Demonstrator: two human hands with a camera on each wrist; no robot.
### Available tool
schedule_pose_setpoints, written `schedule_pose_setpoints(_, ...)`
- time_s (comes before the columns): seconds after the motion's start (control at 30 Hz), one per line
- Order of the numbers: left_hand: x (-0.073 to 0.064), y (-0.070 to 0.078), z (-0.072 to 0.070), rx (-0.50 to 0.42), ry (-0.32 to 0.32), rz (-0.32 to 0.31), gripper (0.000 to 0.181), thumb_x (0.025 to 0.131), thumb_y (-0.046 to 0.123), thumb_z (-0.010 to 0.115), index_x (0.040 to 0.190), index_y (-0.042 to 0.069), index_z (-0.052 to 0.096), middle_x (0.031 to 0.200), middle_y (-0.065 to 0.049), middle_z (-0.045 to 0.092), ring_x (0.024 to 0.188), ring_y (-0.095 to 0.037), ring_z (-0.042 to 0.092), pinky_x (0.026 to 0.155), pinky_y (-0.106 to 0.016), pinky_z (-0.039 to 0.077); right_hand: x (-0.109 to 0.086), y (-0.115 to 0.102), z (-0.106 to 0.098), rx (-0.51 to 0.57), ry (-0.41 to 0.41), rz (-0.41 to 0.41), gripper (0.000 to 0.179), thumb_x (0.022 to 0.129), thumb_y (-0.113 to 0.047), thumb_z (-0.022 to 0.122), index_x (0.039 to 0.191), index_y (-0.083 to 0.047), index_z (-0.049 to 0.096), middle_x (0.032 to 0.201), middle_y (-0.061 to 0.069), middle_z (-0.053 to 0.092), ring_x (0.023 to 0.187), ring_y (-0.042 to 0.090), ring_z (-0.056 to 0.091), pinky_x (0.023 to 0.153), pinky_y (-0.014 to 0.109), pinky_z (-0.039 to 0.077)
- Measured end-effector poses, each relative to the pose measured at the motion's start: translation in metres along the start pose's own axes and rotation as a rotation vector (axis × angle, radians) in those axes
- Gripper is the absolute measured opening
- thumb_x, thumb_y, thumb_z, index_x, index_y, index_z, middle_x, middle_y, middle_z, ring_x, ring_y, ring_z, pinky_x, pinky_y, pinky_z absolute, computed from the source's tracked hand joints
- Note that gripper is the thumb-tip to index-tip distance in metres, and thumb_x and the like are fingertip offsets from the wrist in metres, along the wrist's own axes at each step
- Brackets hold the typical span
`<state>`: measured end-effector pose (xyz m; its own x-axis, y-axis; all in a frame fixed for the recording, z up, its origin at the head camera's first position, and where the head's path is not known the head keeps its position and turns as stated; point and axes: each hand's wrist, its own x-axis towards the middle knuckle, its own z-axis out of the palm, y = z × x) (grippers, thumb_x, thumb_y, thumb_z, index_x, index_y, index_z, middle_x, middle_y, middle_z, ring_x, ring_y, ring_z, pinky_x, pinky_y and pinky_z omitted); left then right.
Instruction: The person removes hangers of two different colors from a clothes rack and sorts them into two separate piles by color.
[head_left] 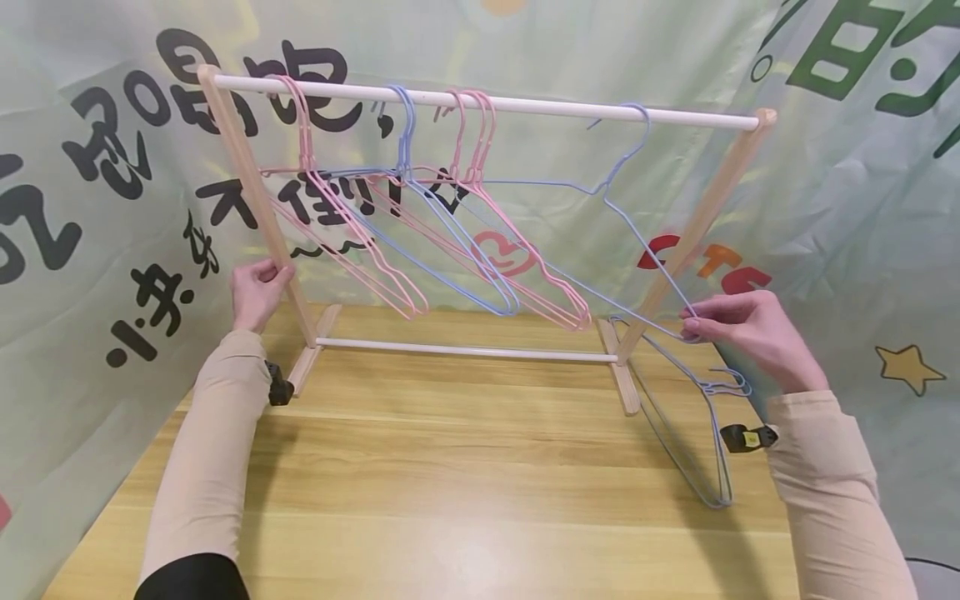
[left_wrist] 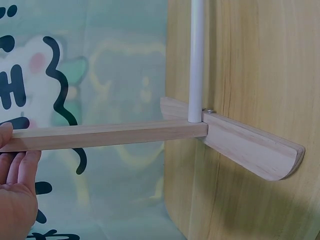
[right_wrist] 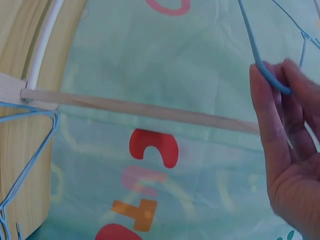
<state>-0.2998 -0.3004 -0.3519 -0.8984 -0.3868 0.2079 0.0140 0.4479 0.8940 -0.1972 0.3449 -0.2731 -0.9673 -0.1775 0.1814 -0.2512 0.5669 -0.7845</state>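
Observation:
A wooden clothes rack (head_left: pixel 487 102) with a white top bar stands on the table. My left hand (head_left: pixel 258 293) grips its left upright (left_wrist: pixel 110 136) between thumb and fingers. With my right hand (head_left: pixel 750 329) I pinch the near corner of a blue hanger (head_left: pixel 651 250), whose hook is over the bar toward the right end. In the right wrist view, that hanger's bent corner (right_wrist: pixel 270 77) lies between thumb and fingers. Farther left on the bar hang pink hangers (head_left: pixel 525 242), blue hangers (head_left: pixel 457 229) and more pink hangers (head_left: pixel 360 225).
Blue hangers (head_left: pixel 712 433) lie on the wooden table (head_left: pixel 465 467) by the rack's right foot (head_left: pixel 621 383). A white lower bar (head_left: pixel 465 350) joins the two feet. A printed cloth backdrop (head_left: pixel 847 250) stands behind and at both sides.

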Motion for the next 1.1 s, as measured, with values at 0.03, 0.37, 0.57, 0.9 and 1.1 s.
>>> schedule_pose_setpoints(0.03, 0.001, -0.001, 0.000, -0.003, -0.001, 0.001, 0.043, 0.098, 0.026, 0.064, 0.132, 0.001, 0.064, 0.123, -0.009, 0.072, 0.079, 0.015, 0.056, 0.081, -0.011, 0.048, 0.000, -0.001, 0.001, 0.010, 0.009, 0.006, 0.012, 0.090, -0.004, 0.073, 0.101, -0.006, 0.078, 0.080, -0.012, 0.078, 0.074, 0.007, 0.075, 0.071, 0.019, 0.058)
schedule_pose_setpoints(0.37, 0.001, 0.000, 0.001, -0.015, -0.006, 0.017, 0.042, 0.098, 0.025, 0.064, 0.131, 0.000, 0.064, 0.127, -0.023, 0.062, 0.076, 0.017, 0.055, 0.080, -0.008, 0.047, 0.000, -0.001, 0.012, 0.123, 0.095, 0.041, 0.010, 0.090, -0.003, 0.073, 0.097, 0.003, 0.077, 0.074, -0.009, 0.077, 0.069, 0.010, 0.075, 0.068, 0.024, 0.060)
schedule_pose_setpoints(0.57, 0.002, -0.003, 0.001, -0.061, -0.006, 0.026, 0.041, 0.097, 0.024, 0.065, 0.130, -0.001, 0.066, 0.074, 0.036, 0.061, 0.075, 0.016, 0.057, 0.077, -0.007, 0.045, 0.000, 0.001, 0.016, 0.189, 0.113, 0.040, 0.009, 0.089, -0.003, 0.073, 0.096, 0.000, 0.078, 0.074, -0.009, 0.077, 0.068, 0.009, 0.075, 0.068, 0.021, 0.059)
schedule_pose_setpoints(0.9, 0.002, -0.003, 0.001, -0.072, 0.001, 0.016, 0.041, 0.097, 0.024, 0.065, 0.130, -0.001, 0.066, 0.064, 0.038, 0.053, 0.074, 0.015, 0.057, 0.075, -0.007, 0.045, 0.001, 0.010, 0.029, 0.464, 0.124, 0.027, 0.017, 0.089, 0.002, 0.071, 0.088, -0.013, 0.079, 0.076, -0.004, 0.079, 0.067, 0.009, 0.075, 0.067, 0.019, 0.059)
schedule_pose_setpoints(1.1, 0.002, -0.002, 0.001, -0.051, 0.021, 0.018, 0.040, 0.096, 0.024, 0.066, 0.128, -0.001, 0.067, 0.079, 0.027, 0.065, 0.076, 0.014, 0.058, 0.074, -0.007, 0.045, 0.003, 0.013, 0.040, 0.526, 0.149, 0.004, 0.012, 0.088, 0.003, 0.072, 0.088, -0.007, 0.079, 0.078, -0.002, 0.079, 0.068, 0.010, 0.075, 0.067, 0.022, 0.059)
